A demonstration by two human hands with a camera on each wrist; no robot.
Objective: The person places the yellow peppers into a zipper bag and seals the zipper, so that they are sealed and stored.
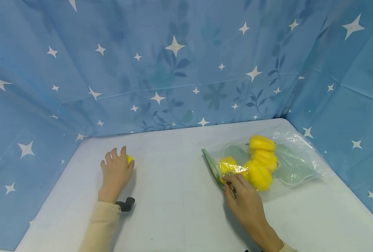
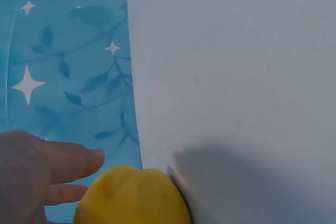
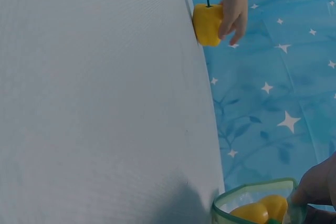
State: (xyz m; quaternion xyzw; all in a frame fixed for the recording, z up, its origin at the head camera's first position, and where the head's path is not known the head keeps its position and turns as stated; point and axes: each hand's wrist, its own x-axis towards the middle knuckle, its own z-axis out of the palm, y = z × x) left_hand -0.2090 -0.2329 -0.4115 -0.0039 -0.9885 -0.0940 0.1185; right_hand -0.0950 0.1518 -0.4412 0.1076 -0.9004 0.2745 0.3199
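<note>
On the left part of the table, my left hand [image 1: 115, 176] is over a yellow bell pepper [image 1: 129, 159], its fingers spread and fairly straight. The left wrist view shows the fingertips right beside this pepper [image 2: 134, 198]. In the right wrist view the pepper [image 3: 207, 24] sits with its stem toward the wrist. My right hand [image 1: 247, 204] pinches the green-edged mouth of a clear plastic bag [image 1: 294, 166], thumb and fingers at the green rim [image 1: 209, 161]. Several yellow bell peppers [image 1: 259, 175] lie inside the bag.
A white-covered table [image 1: 167, 196] spans the space between the hands. Blue curtains [image 1: 173, 80] with white stars hang behind it and along both sides. A black wrist mount [image 1: 128, 204] juts from the left sleeve.
</note>
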